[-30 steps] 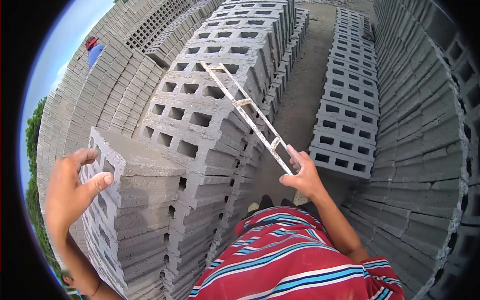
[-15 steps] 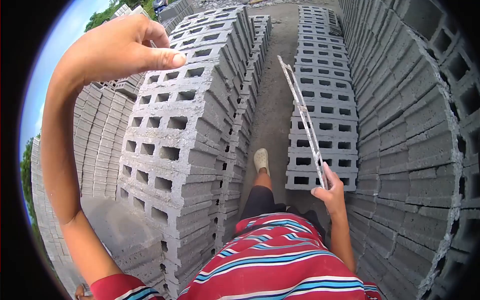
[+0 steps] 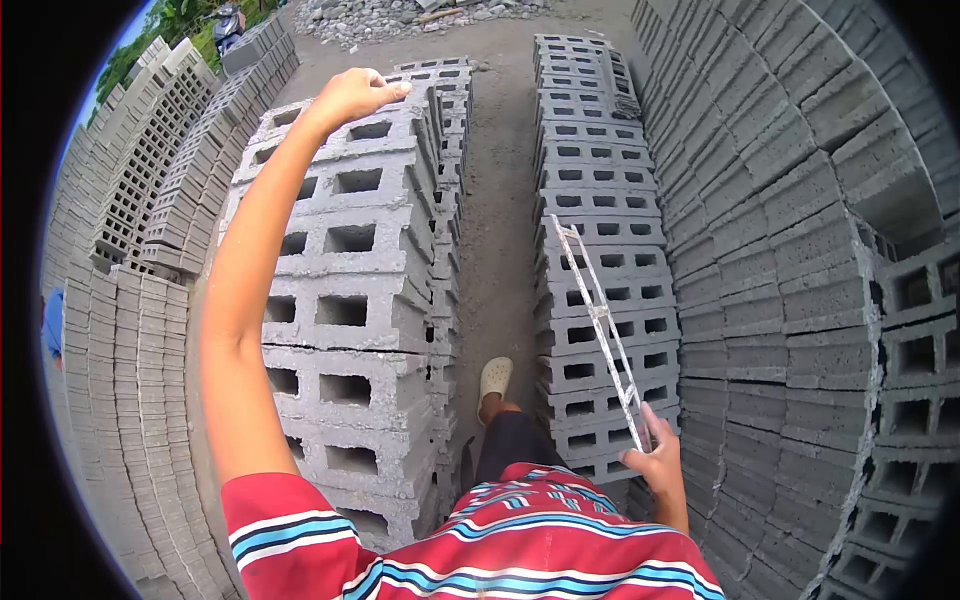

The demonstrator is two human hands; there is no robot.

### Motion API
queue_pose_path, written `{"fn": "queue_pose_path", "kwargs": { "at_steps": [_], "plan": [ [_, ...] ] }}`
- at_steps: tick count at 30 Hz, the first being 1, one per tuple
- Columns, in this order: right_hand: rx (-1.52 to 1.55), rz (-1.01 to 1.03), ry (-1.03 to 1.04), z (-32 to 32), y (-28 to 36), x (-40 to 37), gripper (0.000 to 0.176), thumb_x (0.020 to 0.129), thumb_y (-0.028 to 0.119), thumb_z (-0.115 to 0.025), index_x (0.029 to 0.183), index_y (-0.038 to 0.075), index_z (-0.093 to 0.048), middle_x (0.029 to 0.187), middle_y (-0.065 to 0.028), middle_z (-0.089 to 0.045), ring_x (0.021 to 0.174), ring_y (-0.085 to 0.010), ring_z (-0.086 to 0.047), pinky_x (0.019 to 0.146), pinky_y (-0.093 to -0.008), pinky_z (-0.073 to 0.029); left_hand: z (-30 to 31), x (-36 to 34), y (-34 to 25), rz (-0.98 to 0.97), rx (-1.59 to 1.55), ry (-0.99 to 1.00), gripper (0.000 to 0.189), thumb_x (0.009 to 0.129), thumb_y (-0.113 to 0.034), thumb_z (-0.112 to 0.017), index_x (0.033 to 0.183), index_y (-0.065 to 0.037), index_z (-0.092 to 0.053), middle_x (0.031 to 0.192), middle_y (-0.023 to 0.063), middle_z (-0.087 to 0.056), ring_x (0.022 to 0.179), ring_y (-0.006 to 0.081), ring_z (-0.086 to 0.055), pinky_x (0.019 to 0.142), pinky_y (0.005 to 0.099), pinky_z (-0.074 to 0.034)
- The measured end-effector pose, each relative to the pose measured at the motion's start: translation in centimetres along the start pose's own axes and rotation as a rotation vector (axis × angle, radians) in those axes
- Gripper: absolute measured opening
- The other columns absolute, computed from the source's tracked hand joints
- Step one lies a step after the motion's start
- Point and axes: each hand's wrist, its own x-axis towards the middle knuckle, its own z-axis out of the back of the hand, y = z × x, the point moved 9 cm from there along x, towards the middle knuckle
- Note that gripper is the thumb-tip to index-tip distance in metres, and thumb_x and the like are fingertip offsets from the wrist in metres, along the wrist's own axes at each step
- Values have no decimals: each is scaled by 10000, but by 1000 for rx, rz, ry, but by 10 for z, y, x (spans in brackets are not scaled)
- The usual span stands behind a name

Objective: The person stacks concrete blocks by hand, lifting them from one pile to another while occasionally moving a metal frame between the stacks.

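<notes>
My right hand (image 3: 657, 460) grips the near end of a narrow, ladder-shaped metal frame (image 3: 600, 311), its thin rails spattered with a pale crust. The frame points forward and tilts left, overlapping a long stack of grey hollow concrete blocks (image 3: 600, 241) on the right. My left arm reaches forward over another stack of hollow blocks (image 3: 345, 274). At its far reach my left hand (image 3: 358, 97) shows nothing in it, thumb stretched out and fingers loosely bent, partly hidden. The hand overlaps the upper blocks in this view.
A narrow dirt path (image 3: 497, 200) runs between the two stacks, with my shoe (image 3: 496, 377) on it. A high wall of stacked blocks (image 3: 775, 300) rises on the right. More block rows (image 3: 150, 170) stand left. Rubble (image 3: 400, 18) and a parked motorcycle (image 3: 228, 25) lie beyond.
The view has shifted forward along the path. My left hand has swung away from the camera, with the arm straighter. The metal frame stays in my right hand, sitting lower in view.
</notes>
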Motion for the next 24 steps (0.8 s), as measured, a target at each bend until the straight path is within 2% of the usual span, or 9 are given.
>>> {"fn": "queue_pose_path", "kwargs": {
  "at_steps": [3,8,11,12,15,19,22,23,24],
  "plan": [
    [-65,8,22,-9,22,22,866,437,165,-723,1237,-42,-462,933,-91,-462,893,-197,-483,758,-292,-407,-24,51,37,54,-107,-79,653,697,-624,-576,906,-11,-655,917,175,-645,926,281,-603,809,363,-452],
    [-131,-50,66,-13,21,39,869,448,174,-724,1244,-44,-453,947,-109,-457,899,-217,-492,767,-291,-412,-104,112,86,235,99,122,790,742,-670,-472,998,65,-604,954,235,-618,950,320,-586,830,378,-431],
    [-100,-105,62,-13,-3,47,855,460,173,-724,1246,-35,-457,961,-117,-461,908,-232,-498,775,-301,-418,-132,106,94,174,122,151,811,747,-680,-446,1024,68,-592,1000,259,-601,982,353,-572,852,394,-422],
    [-83,-124,66,-14,-13,49,853,463,172,-723,1247,-32,-457,965,-119,-463,911,-232,-498,777,-302,-419,-132,101,96,184,129,91,853,746,-687,-436,1125,70,-537,1118,269,-549,1075,358,-524,915,385,-390],
    [-73,-143,91,-13,-28,60,842,481,161,-713,1260,-21,-450,988,-122,-475,909,-226,-496,762,-306,-423,-129,85,87,95,158,-7,916,734,-703,-438,1229,69,-446,1223,264,-478,1160,350,-459,974,372,-346],
    [2,-198,91,-9,-47,73,830,506,152,-700,1272,-25,-434,1043,-134,-483,963,-235,-502,805,-311,-421,-129,76,80,21,200,68,995,691,-740,-462,1313,29,-354,1298,244,-413,1214,341,-404,1011,365,-307],
    [-19,-229,85,-8,-47,83,837,506,150,-694,1270,-54,-420,1104,-153,-481,1047,-265,-497,863,-316,-402,-137,93,103,-44,264,-95,906,690,-731,-477,1203,15,-505,1189,228,-523,1132,332,-491,1002,407,-307],
    [-42,-225,89,-8,-45,90,841,503,152,-693,1270,-57,-419,1099,-155,-484,1041,-265,-499,865,-316,-401,-126,73,82,157,328,53,813,708,-679,-487,1248,-71,-482,1257,231,-458,1195,318,-426,989,344,-340],
    [-63,-223,95,-9,-44,94,844,501,153,-693,1270,-59,-417,1094,-157,-487,1035,-265,-501,868,-316,-399,-120,70,70,113,300,61,803,705,-682,-486,1170,-29,-530,1182,239,-507,1133,329,-474,946,364,-373]
  ]
}}
